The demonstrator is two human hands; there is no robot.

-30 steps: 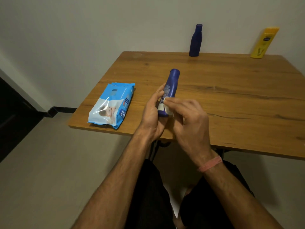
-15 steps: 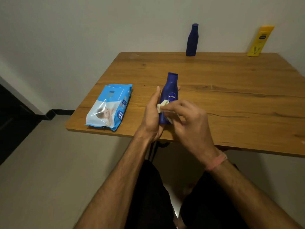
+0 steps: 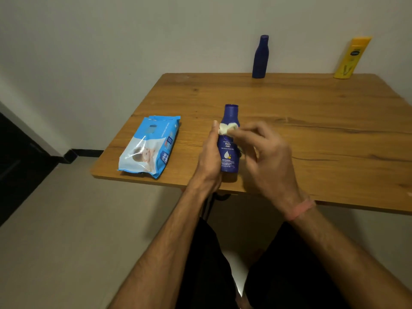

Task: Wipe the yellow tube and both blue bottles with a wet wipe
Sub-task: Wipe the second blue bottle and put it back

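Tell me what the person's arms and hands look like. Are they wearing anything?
Both forearms are bare, with no sleeves showing. The left hand wears nothing at all: no glove, ring or watch. The right hand has no glove either, but a thin pink band goes round its wrist. Dark clothing covers the lap below.

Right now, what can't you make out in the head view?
- Right hand: motion-blurred; its exact grip on the wet wipe is unclear.
- Near blue bottle: left side hidden by the left hand; small label print too fine to read.
- Far blue bottle: no label is visible; too dark.
- Yellow tube: logo too small to read.
- Table: right edge cut off by the frame.
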